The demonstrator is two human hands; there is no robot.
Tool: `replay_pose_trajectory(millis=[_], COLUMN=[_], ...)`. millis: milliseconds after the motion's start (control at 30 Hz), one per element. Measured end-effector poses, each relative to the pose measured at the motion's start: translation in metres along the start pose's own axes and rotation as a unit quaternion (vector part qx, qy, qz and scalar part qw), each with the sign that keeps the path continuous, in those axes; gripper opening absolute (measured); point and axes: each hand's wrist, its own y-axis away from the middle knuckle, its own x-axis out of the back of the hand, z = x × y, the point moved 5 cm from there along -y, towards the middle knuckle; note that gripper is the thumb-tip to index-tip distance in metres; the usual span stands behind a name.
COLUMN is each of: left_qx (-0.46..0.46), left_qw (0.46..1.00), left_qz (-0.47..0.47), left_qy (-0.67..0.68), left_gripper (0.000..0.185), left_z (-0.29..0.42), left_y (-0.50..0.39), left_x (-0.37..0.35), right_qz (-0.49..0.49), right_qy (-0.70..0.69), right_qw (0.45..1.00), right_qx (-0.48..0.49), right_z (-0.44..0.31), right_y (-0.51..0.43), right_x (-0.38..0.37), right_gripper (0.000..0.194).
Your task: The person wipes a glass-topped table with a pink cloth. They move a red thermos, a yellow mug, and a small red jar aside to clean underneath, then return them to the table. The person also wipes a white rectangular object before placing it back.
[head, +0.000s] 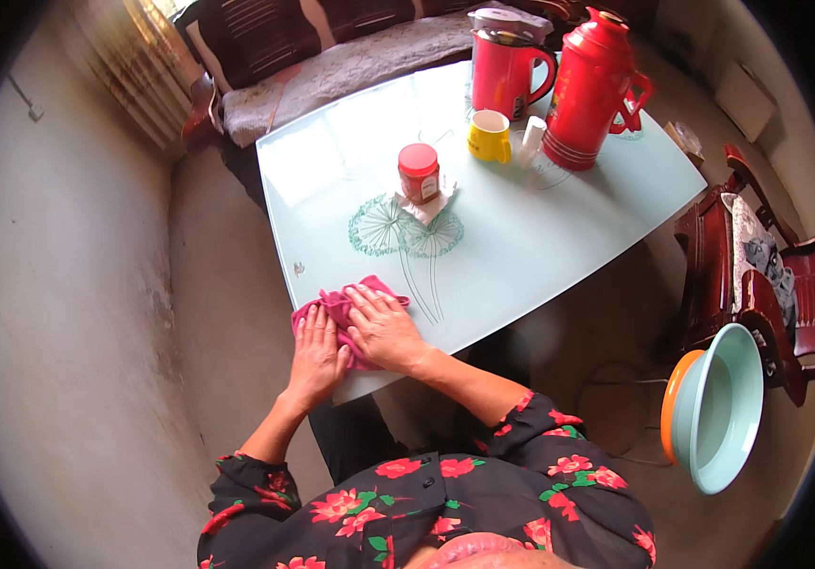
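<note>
Both hands press a crumpled pink cloth [337, 304] onto the near left corner of a glass-topped table [521, 263]. My left hand [316, 355] lies flat on the cloth's left part, fingers pointing away from me. Against its right side, my right hand [384, 331] rests on the cloth with fingers slightly spread. Neither hand's fingers are closed around the cloth. Farther up the table, a red-lidded jar [418, 174] stands on a folded white tissue [427, 210].
A yellow mug [490, 136], a small white-capped bottle [533, 135], a red electric kettle [498, 78] and a red thermos flask [585, 92] stand toward the table's far right. A light green basin [731, 409] and a wooden chair [706, 263] are at right; a sofa [343, 67] lies beyond.
</note>
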Motion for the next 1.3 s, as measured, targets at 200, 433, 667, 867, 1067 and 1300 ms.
replay_pose_trajectory(millis=[200, 433, 667, 867, 1067, 1300], left_qx=[-0.109, -0.147, -0.121, -0.010, -0.025, -0.169], left_qw=[0.991, 0.984, 0.986, 0.995, 0.996, 0.976], left_qz=[-0.008, 0.018, 0.026, 0.027, 0.040, 0.060], left_qy=[0.070, 0.100, 0.111, 0.098, 0.069, 0.124], left_gripper=[0.073, 0.075, 0.069, 0.056, 0.064, 0.061], left_z=[0.097, 0.209, 0.124, -0.014, -0.004, 0.145], left_y=[-0.104, -0.233, -0.163, -0.036, -0.042, -0.148], left_x=[-0.029, -0.076, -0.050, 0.006, 0.001, -0.047], right_qz=[0.038, 0.035, 0.028, 0.003, -0.029, 0.045], right_qy=[0.082, 0.174, 0.190, 0.066, 0.042, 0.136], right_qw=[0.991, 0.925, 0.966, 0.998, 0.999, 0.971], right_qx=[-0.096, -0.335, -0.175, 0.003, -0.017, -0.192], right_z=[0.137, 0.312, 0.226, 0.030, 0.032, 0.219], right_y=[0.050, 0.080, 0.028, -0.014, -0.012, 0.066], right_x=[0.091, 0.169, 0.080, -0.003, -0.001, 0.122], right_gripper=[0.047, 0.069, 0.052, 0.056, 0.060, 0.058])
